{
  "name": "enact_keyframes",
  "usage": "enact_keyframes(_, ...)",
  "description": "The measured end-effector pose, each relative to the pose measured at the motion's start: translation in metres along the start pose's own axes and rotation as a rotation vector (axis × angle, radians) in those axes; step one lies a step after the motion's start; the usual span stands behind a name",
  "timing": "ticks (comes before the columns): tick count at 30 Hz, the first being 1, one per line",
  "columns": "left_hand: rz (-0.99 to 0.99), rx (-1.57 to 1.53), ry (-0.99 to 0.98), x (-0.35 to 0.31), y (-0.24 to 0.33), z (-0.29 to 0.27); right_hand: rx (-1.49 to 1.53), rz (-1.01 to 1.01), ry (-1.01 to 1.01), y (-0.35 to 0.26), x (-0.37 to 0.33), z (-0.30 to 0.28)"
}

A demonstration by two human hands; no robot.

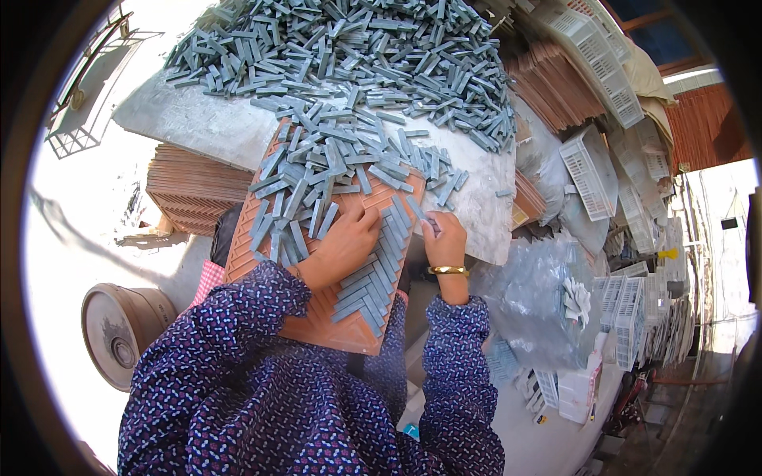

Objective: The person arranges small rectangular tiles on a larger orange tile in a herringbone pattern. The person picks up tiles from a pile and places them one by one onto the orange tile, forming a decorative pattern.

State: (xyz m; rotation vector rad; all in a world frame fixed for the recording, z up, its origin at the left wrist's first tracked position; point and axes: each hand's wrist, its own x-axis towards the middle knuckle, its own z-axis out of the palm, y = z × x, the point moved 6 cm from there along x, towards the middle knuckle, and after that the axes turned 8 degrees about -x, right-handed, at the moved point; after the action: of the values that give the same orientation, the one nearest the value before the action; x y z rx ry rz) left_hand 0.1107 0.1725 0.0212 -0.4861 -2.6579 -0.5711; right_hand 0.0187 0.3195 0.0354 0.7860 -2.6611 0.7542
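Here, the left hand [343, 246] presses flat, fingers spread, on grey tile strips [317, 178] lying in the orange tray [333, 321]; the right hand [444, 238] pinches one strip [431, 224] at the tray's right edge.

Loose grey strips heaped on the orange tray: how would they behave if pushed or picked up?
The grey strips look rigid and flat, so they would likely slide rather than roll. Heaped loosely on the orange tray, a push would probably scatter several at once. The right hand pinches one by its fingertips, which suggests each is light; thin pieces may snap or chip if dropped.
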Motion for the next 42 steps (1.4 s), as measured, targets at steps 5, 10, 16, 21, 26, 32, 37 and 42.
enact_keyframes(5,0.004,0.039,-0.132,0.001,0.0,0.005,-0.052,0.053,-0.005,-0.008,-0.008,0.012)
enact_keyframes(10,-0.03,-0.121,-0.003,0.003,-0.012,0.005,-0.007,0.087,-0.04,0.001,-0.002,0.027)
enact_keyframes(16,-0.022,-0.218,0.054,0.008,-0.012,-0.002,0.127,0.22,-0.14,0.02,0.025,0.046)
enact_keyframes(21,-0.057,-0.211,0.009,0.007,-0.014,0.001,0.049,0.236,-0.333,0.011,0.045,0.037)
enact_keyframes(26,-0.15,-0.388,0.071,0.015,-0.025,-0.013,-0.035,0.005,-0.133,-0.009,0.068,0.031)
enact_keyframes(32,-0.156,-0.334,0.031,0.015,-0.027,-0.002,-0.042,-0.162,-0.09,-0.014,0.066,0.045)
enact_keyframes(37,-0.129,-0.31,-0.03,0.019,-0.026,0.002,0.051,-0.172,-0.022,-0.016,0.055,0.032)
enact_keyframes(42,-0.071,-0.194,-0.138,0.022,-0.023,0.004,0.082,-0.119,0.004,-0.013,0.059,0.035)
